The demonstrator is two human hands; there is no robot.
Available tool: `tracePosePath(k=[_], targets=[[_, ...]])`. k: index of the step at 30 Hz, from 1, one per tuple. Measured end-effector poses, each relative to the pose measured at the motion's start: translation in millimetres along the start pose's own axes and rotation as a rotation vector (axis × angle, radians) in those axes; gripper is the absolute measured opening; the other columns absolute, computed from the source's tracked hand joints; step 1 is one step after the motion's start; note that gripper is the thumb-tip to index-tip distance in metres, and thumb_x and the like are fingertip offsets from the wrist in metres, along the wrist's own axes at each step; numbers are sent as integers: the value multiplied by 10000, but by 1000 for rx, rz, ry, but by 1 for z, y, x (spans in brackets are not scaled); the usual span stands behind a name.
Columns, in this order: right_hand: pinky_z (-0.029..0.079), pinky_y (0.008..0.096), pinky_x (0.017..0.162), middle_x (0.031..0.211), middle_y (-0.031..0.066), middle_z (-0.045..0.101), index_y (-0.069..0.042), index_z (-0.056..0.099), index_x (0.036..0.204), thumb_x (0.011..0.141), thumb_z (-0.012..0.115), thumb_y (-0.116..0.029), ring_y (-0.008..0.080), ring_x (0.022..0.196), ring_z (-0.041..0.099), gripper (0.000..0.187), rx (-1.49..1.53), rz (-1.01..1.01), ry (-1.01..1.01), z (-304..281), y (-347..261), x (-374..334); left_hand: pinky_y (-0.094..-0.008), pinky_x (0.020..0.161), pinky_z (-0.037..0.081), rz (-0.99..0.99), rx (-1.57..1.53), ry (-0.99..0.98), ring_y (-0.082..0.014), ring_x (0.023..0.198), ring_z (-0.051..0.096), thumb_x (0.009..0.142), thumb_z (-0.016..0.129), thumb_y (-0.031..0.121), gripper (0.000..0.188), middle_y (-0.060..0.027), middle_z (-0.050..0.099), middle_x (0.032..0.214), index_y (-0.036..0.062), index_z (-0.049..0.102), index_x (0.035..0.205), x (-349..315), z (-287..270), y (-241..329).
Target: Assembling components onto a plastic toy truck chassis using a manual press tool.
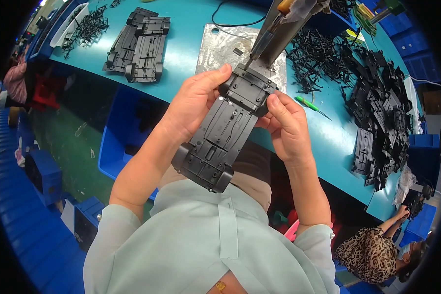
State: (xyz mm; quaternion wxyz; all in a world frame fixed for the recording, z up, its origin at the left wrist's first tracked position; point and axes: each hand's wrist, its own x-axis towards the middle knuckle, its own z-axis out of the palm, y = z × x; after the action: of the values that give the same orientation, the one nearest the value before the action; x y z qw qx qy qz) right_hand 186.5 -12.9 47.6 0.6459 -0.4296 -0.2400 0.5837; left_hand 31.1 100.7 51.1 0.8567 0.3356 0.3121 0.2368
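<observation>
Gripping the black toy-car chassis (224, 131) from both sides, the left hand (193, 104) was wrapped along its left edge, fingertips curled over the top end, while the right hand (285, 125) was closed on the right edge, thumb pressed on the plate. The chassis was held above the lap, its far end at the teal table (191, 29) edge, under the tip of a hanging screwdriver (274, 29). The driver's top was cut off. More black chassis (139, 44) were stacked far left; a heap of black parts (377, 103) crowded the right.
</observation>
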Motion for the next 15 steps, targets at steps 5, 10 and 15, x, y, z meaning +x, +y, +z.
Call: tracePosePath(k=[5, 10, 15], targets=[[544, 275, 680, 904, 60, 643, 17, 608, 997, 935, 580, -238, 133, 766, 629, 264, -2, 5, 19, 1, 0, 1, -227, 693, 518, -30, 29, 9, -80, 767, 625, 934, 564, 337, 330, -43, 668, 900, 23, 629, 1012, 0, 1, 3], [548, 278, 668, 869, 50, 631, 7, 599, 945, 938, 578, -244, 132, 749, 627, 253, 1, -3, 47, 1, 0, 1, -217, 696, 508, -31, 46, 10, -69, 758, 617, 932, 564, 349, 330, -32, 668, 892, 36, 636, 1006, 2, 1, 4], [549, 280, 665, 863, 56, 632, 7, 589, 926, 940, 574, -250, 133, 742, 628, 258, -12, -3, 50, 4, -6, 1, -203, 678, 499, -25, 35, 19, -61, 726, 606, 931, 567, 349, 323, -24, 667, 871, 41, 639, 989, 3, 5, 7]])
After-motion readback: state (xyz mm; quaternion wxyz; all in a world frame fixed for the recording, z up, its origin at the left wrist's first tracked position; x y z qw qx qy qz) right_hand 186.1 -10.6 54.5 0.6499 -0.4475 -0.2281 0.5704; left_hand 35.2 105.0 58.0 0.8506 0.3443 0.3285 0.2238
